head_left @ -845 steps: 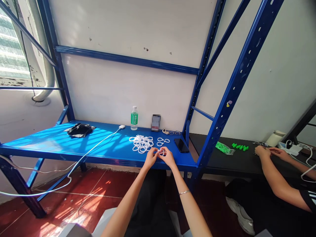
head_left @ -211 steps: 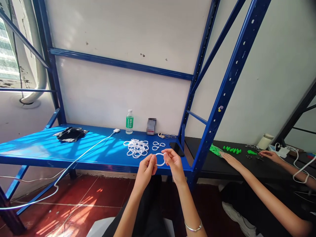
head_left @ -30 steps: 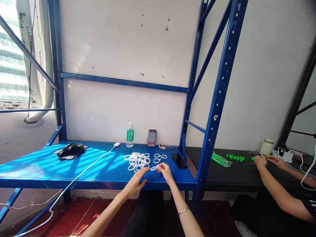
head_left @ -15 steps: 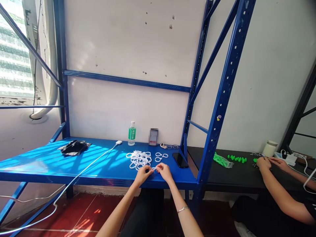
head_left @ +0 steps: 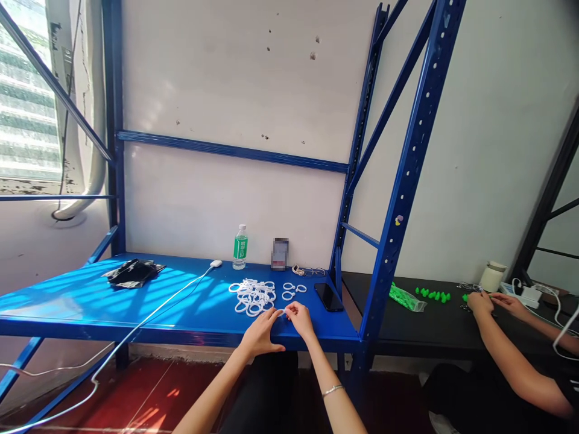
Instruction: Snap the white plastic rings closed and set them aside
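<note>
Near the front edge of the blue table, my right hand [head_left: 299, 318] is closed in a pinch on a small white plastic ring [head_left: 283, 311], mostly covered by the fingers. My left hand [head_left: 262, 334] is beside it, thumb stretched away from the fingers, fingertips close to the ring; whether they touch it I cannot tell. Just beyond the left hand lies a heap of white plastic rings [head_left: 253, 295], each with a small eyelet. To its right, 3 more rings [head_left: 288, 295] form a separate little group.
A phone [head_left: 329, 297] lies at right; glasses [head_left: 312, 271], a propped-up device [head_left: 280, 254] and a bottle [head_left: 240, 248] stand behind. A white cable [head_left: 158, 310] crosses the table near black plastic bags [head_left: 134, 273]. A co-worker's hands [head_left: 482, 303] handle something beside green pieces [head_left: 434, 295].
My left thumb has swung down and away from the fingers, opening the hand. My right hand keeps its pinch in nearly the same place. The view has shifted slightly.
</note>
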Demonstrator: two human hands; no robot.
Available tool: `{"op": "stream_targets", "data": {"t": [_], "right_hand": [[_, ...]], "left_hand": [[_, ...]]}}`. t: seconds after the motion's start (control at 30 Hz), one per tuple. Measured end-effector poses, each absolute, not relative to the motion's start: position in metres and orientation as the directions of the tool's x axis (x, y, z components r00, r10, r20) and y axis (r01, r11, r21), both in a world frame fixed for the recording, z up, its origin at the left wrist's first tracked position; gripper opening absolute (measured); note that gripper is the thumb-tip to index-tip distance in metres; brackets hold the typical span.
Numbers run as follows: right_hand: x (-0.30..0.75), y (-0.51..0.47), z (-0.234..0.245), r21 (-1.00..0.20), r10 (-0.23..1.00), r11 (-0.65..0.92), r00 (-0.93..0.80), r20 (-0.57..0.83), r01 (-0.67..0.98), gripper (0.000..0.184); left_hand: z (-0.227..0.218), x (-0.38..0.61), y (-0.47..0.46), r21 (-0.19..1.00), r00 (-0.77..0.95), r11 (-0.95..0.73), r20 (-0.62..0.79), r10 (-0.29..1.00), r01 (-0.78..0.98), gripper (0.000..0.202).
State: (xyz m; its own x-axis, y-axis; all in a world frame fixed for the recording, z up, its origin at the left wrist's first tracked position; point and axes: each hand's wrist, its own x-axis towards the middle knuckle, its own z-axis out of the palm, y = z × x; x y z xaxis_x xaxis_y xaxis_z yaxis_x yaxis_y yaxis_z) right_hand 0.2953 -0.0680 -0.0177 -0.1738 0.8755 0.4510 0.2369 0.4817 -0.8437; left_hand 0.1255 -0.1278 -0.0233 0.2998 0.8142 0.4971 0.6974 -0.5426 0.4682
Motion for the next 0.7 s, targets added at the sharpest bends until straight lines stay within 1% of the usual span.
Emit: {"op": "stream_targets", "data": {"t": [0.03, 0.07, 0.17, 0.2, 0.3, 0.43, 0.53, 0.7], "right_hand": [[0.295, -0.067, -0.019, -0.844, 0.875, 0.482, -0.167, 0.453, 0.236, 0.024], [0.295, -0.066, -0.020, -0.844, 0.876, 0.482, -0.162, 0.455, 0.235, 0.025], [0.296, -0.066, -0.020, -0.850, 0.879, 0.476, -0.153, 0.451, 0.225, 0.026], [0.296, -0.066, -0.019, -0.855, 0.881, 0.471, -0.155, 0.446, 0.218, 0.026], [0.296, -0.068, -0.016, -0.869, 0.888, 0.455, -0.174, 0.426, 0.193, 0.028], [0.297, -0.071, -0.011, -0.895, 0.895, 0.425, -0.212, 0.393, 0.136, 0.035], [0.298, -0.073, -0.008, -0.916, 0.898, 0.392, -0.250, 0.363, 0.080, 0.041], [0.302, -0.075, -0.004, -0.926, 0.871, 0.375, -0.326, 0.367, -0.041, 0.042]], "left_hand": [[-0.024, 0.125, -0.129, 0.448, 0.308, -0.538, 0.490, 0.816, 0.714, 0.090], [-0.024, 0.125, -0.129, 0.445, 0.305, -0.534, 0.488, 0.818, 0.719, 0.087], [-0.019, 0.126, -0.126, 0.516, 0.269, -0.536, 0.504, 0.821, 0.668, 0.052], [-0.017, 0.126, -0.125, 0.551, 0.255, -0.539, 0.509, 0.822, 0.637, 0.045], [-0.011, 0.127, -0.120, 0.634, 0.219, -0.547, 0.522, 0.824, 0.547, 0.045], [-0.009, 0.126, -0.117, 0.692, 0.164, -0.526, 0.521, 0.838, 0.495, 0.044], [-0.006, 0.123, -0.117, 0.751, 0.121, -0.475, 0.477, 0.870, 0.459, 0.045], [0.000, 0.124, -0.114, 0.883, 0.095, -0.394, 0.382, 0.919, 0.255, 0.045]]}}
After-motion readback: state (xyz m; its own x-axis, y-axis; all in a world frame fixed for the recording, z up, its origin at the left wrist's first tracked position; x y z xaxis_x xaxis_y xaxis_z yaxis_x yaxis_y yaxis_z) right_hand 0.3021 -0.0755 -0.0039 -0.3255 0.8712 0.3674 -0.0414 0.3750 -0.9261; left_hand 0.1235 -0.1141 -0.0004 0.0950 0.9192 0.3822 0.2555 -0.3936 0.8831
